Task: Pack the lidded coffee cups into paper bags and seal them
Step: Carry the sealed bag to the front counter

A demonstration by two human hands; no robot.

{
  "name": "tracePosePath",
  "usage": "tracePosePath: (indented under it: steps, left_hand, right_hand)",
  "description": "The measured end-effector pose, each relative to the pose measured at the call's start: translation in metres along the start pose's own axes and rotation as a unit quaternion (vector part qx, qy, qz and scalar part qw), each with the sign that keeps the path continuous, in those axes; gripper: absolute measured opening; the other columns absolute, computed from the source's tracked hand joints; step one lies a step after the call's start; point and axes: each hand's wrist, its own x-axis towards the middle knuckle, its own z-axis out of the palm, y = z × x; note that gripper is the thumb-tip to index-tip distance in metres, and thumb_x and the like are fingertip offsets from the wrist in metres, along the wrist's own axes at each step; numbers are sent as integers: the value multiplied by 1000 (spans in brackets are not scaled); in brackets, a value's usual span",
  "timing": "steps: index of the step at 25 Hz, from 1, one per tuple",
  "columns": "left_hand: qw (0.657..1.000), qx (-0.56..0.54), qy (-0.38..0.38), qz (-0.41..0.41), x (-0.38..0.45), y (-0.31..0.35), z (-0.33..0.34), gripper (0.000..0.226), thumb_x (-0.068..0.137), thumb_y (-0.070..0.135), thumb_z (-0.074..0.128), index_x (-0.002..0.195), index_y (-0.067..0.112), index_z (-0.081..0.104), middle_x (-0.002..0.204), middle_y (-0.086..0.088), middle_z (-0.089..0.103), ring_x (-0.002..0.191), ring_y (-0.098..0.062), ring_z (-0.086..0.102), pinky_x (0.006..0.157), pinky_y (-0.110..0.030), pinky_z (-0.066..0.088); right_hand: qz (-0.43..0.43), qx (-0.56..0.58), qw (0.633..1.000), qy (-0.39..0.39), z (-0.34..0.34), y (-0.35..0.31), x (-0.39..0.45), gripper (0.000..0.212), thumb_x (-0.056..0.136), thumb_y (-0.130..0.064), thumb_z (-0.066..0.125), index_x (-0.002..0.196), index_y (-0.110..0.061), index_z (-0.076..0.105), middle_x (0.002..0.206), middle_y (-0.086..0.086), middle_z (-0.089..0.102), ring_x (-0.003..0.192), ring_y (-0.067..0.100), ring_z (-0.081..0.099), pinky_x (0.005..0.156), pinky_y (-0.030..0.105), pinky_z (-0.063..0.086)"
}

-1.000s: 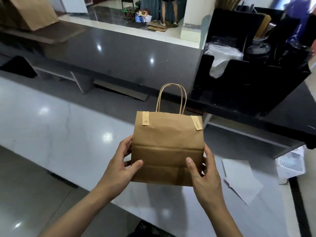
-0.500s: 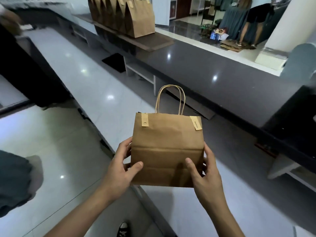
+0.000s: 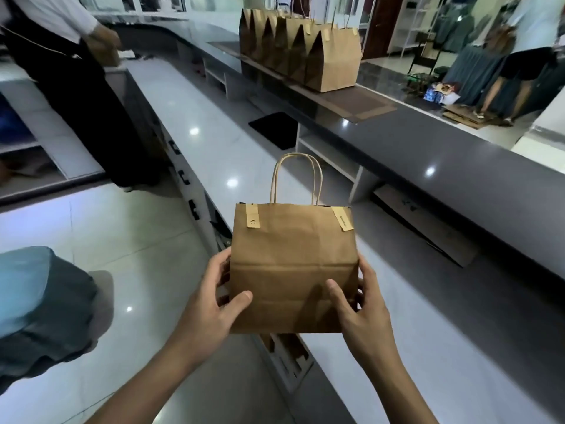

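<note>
Two hands hold one brown paper bag (image 3: 293,264) upright in the air, above the edge of a white tabletop (image 3: 195,117). The left hand (image 3: 211,304) grips the bag's lower left side, thumb curled across the front and fingers (image 3: 221,264) wrapped round the side. The right hand (image 3: 360,313) grips the lower right side in the same way, thumb on the front. The bag's top is folded shut and held by two tan stickers (image 3: 253,218), one near each upper corner, with its twisted paper handles (image 3: 296,175) standing up behind the fold. Farther off, a row of sealed bags (image 3: 305,50) stands on the raised dark counter (image 3: 428,154). A person in dark trousers (image 3: 79,96) stands at the far left.
</note>
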Motion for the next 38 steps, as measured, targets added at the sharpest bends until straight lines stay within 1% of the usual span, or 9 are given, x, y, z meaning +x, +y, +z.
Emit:
tracePosePath:
  steps: [3,7,11,20,24,27,30,35,38]
  left_hand:
    - [1000,4,21,7,20,-7,-45,77,95,9,68,120,77,41,127,40,55,127,13,48,86,-7,48]
    - [999,-3,45,8,43,-16,-93,68,95,9,67,133,59,40,126,40,55,128,12,47,84,-7,49]
    - [997,-1,72,5,67,-27,-131,69,95,11,68,140,53,38,133,38,52,131,11,45,90,-18,52]
    - [995,-5,102,-5,159,-40,-171,69,95,14,69,146,48,37,140,32,50,136,6,44,100,-34,52]
    - [994,8,113,-2,222,-36,-184,68,95,21,70,145,52,36,140,35,48,136,9,42,101,-34,51]
    - [992,20,124,11,277,-26,-191,69,95,16,69,143,53,36,139,37,49,136,9,41,98,-32,53]
    - [990,19,136,22,324,-19,-195,69,94,18,71,140,56,37,138,37,49,136,9,42,97,-30,53]
    - [988,25,145,42,387,-5,-203,68,93,18,72,138,55,39,133,40,50,130,14,44,99,-30,53]
    - [989,23,138,57,421,4,-207,68,94,13,70,142,50,39,133,38,52,127,12,47,99,-33,54]
  right_hand:
    - [-5,2,1000,-10,51,-20,20,67,87,-52,66,143,-61,31,124,-17,59,111,10,64,91,40,60]
    - [-19,4,1000,-24,106,-41,47,66,85,-57,66,142,-62,33,125,-19,59,115,15,63,93,45,59]
    - [-42,-13,998,-44,150,-54,78,72,82,-65,65,145,-59,31,138,-14,55,119,21,62,94,49,57]
    - [-53,-40,995,-72,213,-78,179,82,82,-66,63,149,-62,16,148,-13,47,129,22,56,102,52,53]
    - [-62,-36,995,-72,234,-95,242,78,87,-59,65,148,-64,17,146,-7,50,127,24,58,100,52,54]
    - [-66,-28,995,-67,247,-111,296,80,82,-66,63,148,-64,17,149,-6,48,129,24,56,101,53,53]
    - [-80,-15,994,-67,255,-129,346,77,85,-60,66,146,-66,20,140,-10,53,122,20,59,97,49,55]
    - [-102,-9,992,-67,267,-157,409,75,90,-50,67,149,-62,22,121,-34,49,113,4,57,92,34,52]
    - [-103,-15,993,-59,273,-171,441,76,90,-52,66,149,-62,20,124,-29,46,120,9,53,99,40,51]
